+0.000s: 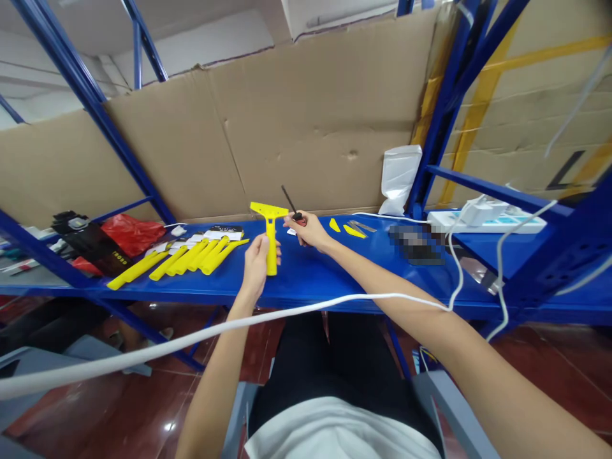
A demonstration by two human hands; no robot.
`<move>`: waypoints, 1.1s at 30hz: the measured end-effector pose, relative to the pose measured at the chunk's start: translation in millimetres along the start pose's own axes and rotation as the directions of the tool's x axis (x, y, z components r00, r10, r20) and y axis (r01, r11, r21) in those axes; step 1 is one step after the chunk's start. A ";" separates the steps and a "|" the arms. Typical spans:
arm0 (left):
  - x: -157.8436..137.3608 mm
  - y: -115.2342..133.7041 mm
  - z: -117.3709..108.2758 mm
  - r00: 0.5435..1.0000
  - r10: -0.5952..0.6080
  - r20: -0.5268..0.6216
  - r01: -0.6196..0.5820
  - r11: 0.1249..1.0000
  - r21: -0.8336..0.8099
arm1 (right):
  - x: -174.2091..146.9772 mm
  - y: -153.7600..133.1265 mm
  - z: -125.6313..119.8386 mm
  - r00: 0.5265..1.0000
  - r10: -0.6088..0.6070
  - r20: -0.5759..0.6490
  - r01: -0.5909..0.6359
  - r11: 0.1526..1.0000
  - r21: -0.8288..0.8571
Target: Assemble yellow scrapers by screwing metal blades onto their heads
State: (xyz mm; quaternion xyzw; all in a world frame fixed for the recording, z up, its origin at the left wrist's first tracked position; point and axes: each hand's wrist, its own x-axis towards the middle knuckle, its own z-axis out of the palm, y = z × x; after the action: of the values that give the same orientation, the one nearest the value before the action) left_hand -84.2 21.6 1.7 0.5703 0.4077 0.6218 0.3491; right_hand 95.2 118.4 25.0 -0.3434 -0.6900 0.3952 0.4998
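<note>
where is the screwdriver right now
In the head view, near the middle, the screwdriver is in the right hand, its shaft slanting up beside the yellow scraper in the left hand.

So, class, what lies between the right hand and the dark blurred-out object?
The head view shows small yellow pieces and thin grey strips between the right hand and that object.

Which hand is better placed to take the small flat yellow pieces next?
Probably the right hand: nearer those pieces, though holding a thin black tool; the left hand holds a yellow T-shaped scraper.
</note>
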 end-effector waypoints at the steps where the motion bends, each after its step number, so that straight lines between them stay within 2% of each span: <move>1: -4.3 1.2 5.4 0.998 -0.032 0.046 0.037 0.993 -0.114 | 0.7 -0.2 0.1 1.000 -0.009 -0.006 0.010 0.995 0.103; 4: -13.6 0.8 11.3 0.991 -0.065 0.120 0.091 0.970 -0.227 | 2.0 -1.3 1.0 0.999 -0.029 -0.022 0.033 0.976 0.217; 10: -20.0 -6.3 5.4 0.990 -0.086 0.114 0.115 0.952 -0.282 | 0.1 -5.6 5.8 0.999 -0.038 -0.033 0.043 0.983 0.178; 14: -19.6 -3.4 5.5 0.988 -0.124 0.093 0.146 0.948 -0.283 | 4.3 -9.1 -1.2 0.999 0.006 -0.052 -0.005 1.000 0.009; 17: -20.4 -1.6 4.9 0.988 -0.115 0.103 0.139 0.954 -0.267 | 12.7 -13.7 -27.0 0.996 0.035 -0.081 -0.051 0.976 -0.213; 19: -20.9 -1.6 4.3 0.987 -0.111 0.117 0.138 0.957 -0.257 | 19.5 -17.6 -55.5 0.992 0.059 -0.108 -0.097 0.916 -0.388; 22: -21.0 -1.1 4.5 0.985 -0.112 0.130 0.141 0.960 -0.243 | 28.2 -20.6 -106.8 0.976 0.171 -0.138 -0.219 0.757 -0.616; 26: -20.9 2.3 6.9 0.984 -0.108 0.141 0.137 0.967 -0.217 | 29.2 -10.7 -163.4 0.900 0.379 -0.216 -0.394 0.493 -0.776; 29: -21.2 3.9 8.2 0.983 -0.115 0.146 0.142 0.971 -0.192 | 22.5 5.1 -183.0 0.845 0.475 -0.247 -0.445 0.365 -0.818; 33: -21.6 3.0 9.2 0.982 -0.116 0.148 0.140 0.977 -0.163 | 14.7 23.3 -185.1 0.808 0.534 -0.248 -0.462 0.314 -0.829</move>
State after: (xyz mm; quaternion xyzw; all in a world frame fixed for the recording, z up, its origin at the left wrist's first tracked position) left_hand -72.7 1.8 -4.6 0.5517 0.3632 0.5903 0.4639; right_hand 271.1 179.1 45.3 -0.7251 -0.6682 0.1422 0.0871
